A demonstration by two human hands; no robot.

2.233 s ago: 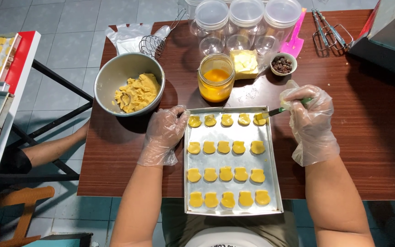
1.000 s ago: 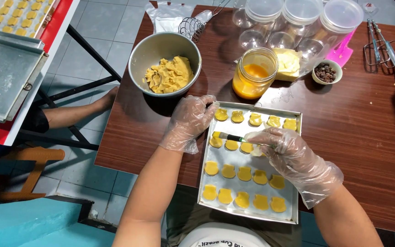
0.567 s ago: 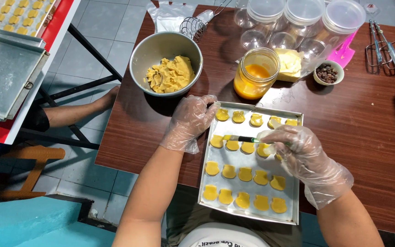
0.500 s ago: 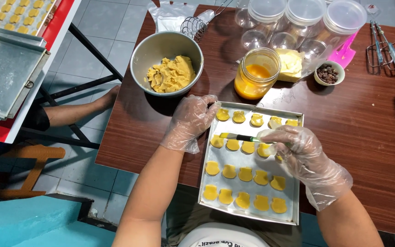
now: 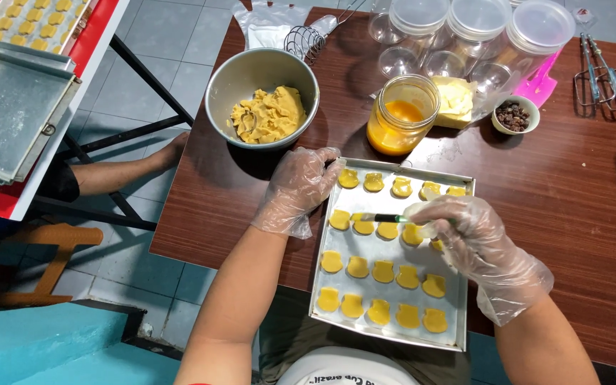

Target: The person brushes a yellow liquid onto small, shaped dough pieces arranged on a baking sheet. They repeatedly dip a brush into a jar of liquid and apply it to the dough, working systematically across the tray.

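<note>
The brush [image 5: 378, 217] has slid a little further left along the second row of cookies [image 5: 373, 227] since a moment ago, its tip now over the leftmost one. The right hand [image 5: 473, 239], in a clear glove, is closed around the brush handle. The left hand [image 5: 299, 187], also gloved, rests with loosely curled fingers on the top left corner of the baking tray [image 5: 459, 299], holding nothing. Behind the tray stand a jar of yellow liquid [image 5: 401, 115] and a metal bowl of dough [image 5: 262, 97] on the brown table [image 5: 579, 185]
</note>
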